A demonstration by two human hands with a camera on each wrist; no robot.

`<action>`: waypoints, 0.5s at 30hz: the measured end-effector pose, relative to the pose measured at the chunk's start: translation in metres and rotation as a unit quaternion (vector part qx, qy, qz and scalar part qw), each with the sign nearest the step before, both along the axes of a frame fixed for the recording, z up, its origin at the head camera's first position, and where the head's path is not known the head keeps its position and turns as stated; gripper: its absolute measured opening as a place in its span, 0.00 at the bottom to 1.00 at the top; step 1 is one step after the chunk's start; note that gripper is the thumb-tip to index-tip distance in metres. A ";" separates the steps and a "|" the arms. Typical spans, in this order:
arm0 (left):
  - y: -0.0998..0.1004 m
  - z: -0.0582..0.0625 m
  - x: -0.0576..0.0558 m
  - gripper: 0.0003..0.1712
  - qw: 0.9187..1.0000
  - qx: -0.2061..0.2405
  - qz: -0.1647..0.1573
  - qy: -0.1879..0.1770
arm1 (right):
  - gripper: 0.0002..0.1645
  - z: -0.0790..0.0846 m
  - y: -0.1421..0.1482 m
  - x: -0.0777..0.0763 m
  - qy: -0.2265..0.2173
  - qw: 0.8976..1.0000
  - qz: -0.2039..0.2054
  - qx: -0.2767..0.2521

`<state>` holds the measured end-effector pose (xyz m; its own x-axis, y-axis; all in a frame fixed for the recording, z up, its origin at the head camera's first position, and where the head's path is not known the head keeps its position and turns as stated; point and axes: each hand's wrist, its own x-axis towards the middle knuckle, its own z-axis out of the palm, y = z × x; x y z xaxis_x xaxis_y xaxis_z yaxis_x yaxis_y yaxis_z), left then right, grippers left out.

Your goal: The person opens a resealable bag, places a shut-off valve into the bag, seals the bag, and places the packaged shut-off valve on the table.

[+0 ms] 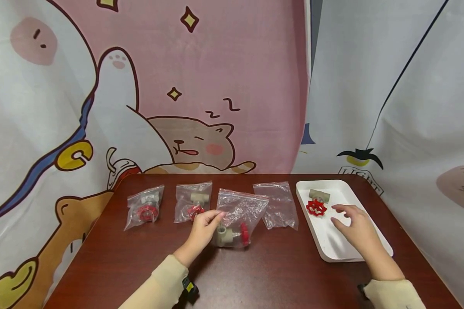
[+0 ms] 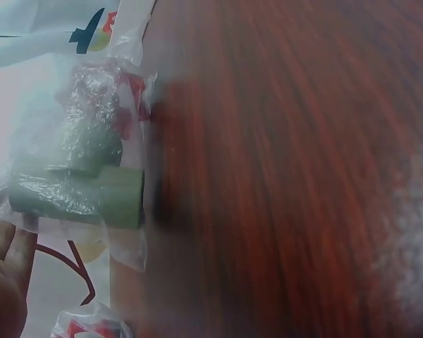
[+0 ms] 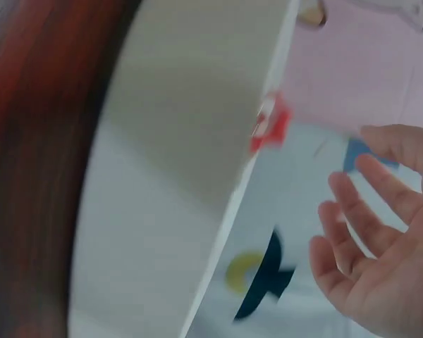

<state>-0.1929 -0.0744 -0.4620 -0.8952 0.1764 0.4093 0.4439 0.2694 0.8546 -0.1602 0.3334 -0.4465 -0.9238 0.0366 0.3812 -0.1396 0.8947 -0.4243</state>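
My left hand (image 1: 204, 228) pinches the left edge of a clear zip bag (image 1: 242, 205). Inside that bag is a beige-green stop valve (image 1: 225, 235) with a red handwheel (image 1: 245, 234); in the left wrist view the bagged valve (image 2: 77, 193) hangs close beside the table surface. Over the white tray (image 1: 334, 253), my right hand (image 1: 357, 227) is spread with thumb and fingers apart and holds nothing. Just left of its fingertips, a loose valve (image 1: 319, 196) with a red handwheel (image 1: 316, 207) lies in the tray's far left part.
Two more bagged valves lie at the back left, one in a left bag (image 1: 145, 208) and one in a second bag (image 1: 193, 201). A flat zip bag (image 1: 277, 206) without a valve lies left of the tray. A printed curtain (image 1: 255, 86) hangs behind the brown table (image 1: 270, 274).
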 end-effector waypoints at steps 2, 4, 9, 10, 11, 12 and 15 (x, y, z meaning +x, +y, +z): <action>0.001 0.001 0.000 0.07 1.000 0.001 0.005 0.006 | 0.23 -0.001 0.016 0.004 -0.030 0.999 -0.038 0.009; 0.003 0.001 0.000 0.07 1.000 0.001 0.011 0.009 | 0.25 -0.003 0.031 0.009 -0.058 0.996 -0.072 0.015; 0.008 0.004 -0.001 0.08 1.000 0.025 0.009 -0.002 | 0.29 -0.011 0.064 0.018 -0.099 0.989 -0.106 0.026; 0.009 0.003 -0.001 0.09 0.999 0.039 0.001 -0.011 | 0.30 -0.013 0.070 0.020 -0.108 0.988 -0.107 0.028; 0.010 0.003 -0.001 0.10 0.998 0.056 -0.008 -0.022 | 0.30 -0.015 0.076 0.021 -0.118 0.987 -0.108 0.027; 0.010 0.002 -0.002 0.10 0.997 0.074 -0.017 -0.034 | 0.30 -0.017 0.081 0.022 -0.129 0.985 -0.107 0.028; 0.013 0.000 -0.006 0.12 0.990 0.126 -0.040 -0.057 | 0.31 -0.024 0.095 0.025 -0.169 0.979 -0.109 0.023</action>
<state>-0.1992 -0.0619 -0.4625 -0.9251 0.1537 0.3471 0.3527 0.0095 0.9357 -0.1353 0.4285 -0.4701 -0.9698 0.2363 0.0608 0.1978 0.9073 -0.3711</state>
